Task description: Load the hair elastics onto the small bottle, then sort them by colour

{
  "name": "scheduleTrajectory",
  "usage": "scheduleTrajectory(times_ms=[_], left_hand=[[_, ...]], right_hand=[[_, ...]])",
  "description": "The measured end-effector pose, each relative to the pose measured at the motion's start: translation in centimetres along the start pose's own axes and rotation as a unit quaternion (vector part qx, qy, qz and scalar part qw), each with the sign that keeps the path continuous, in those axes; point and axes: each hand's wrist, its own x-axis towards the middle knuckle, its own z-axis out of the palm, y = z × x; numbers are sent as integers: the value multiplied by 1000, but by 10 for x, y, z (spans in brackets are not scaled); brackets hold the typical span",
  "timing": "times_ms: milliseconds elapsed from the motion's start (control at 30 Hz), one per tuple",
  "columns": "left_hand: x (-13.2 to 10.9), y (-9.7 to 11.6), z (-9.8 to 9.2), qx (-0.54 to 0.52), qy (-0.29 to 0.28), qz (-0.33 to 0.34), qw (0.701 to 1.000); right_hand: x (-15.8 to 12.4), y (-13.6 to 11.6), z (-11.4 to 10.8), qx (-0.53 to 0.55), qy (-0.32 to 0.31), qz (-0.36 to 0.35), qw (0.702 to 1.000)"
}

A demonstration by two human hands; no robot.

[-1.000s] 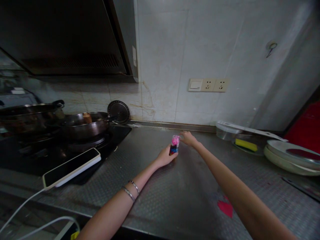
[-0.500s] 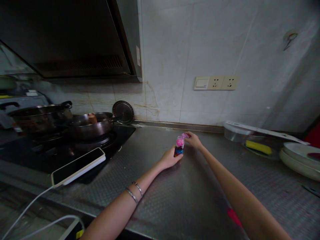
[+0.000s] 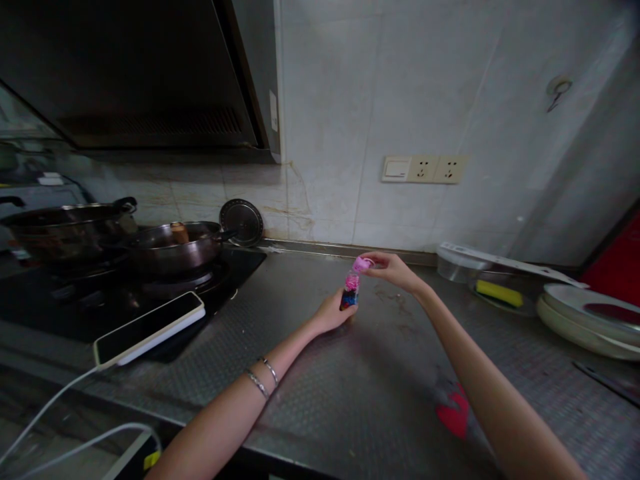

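Observation:
A small clear bottle [image 3: 350,291] filled with pink, blue and dark bits stands on the steel counter [image 3: 350,387], just off the back wall. My left hand [image 3: 330,312] is wrapped round its lower part. My right hand [image 3: 393,268] pinches the pink cap [image 3: 361,264] at the bottle's top, raised slightly above the neck. Two thin bracelets [image 3: 264,377] circle my left wrist.
A phone [image 3: 150,327] with a white cable lies on the stove's edge at left, behind it two pans [image 3: 170,247] and a round lid [image 3: 243,222]. At right sit a clear container [image 3: 453,263], a yellow sponge [image 3: 495,292] and stacked plates [image 3: 585,320]. A red mark [image 3: 454,413] shows on the counter.
My right hand has gone from touching the bottle's top to lifting the pink cap a little up and right. My left hand kept its hold on the bottle.

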Motion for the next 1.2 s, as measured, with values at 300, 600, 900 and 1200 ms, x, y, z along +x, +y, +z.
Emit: scheduleTrajectory(times_ms=[300,600,900,1200], left_hand=[[-1,3,-2,-10,-2,2,1000],[-1,3,-4,-23,-14,16,999],[-1,5,-6,-24,-22,23,999],[0,2,-4,-26,-20,22,999]], right_hand=[[0,-13,0,-49,-68,3,997],[3,-15,2,-74,-107,-9,992],[1,-24,0,-106,-107,-13,988],[0,-19,5,-66,-59,-9,996]])
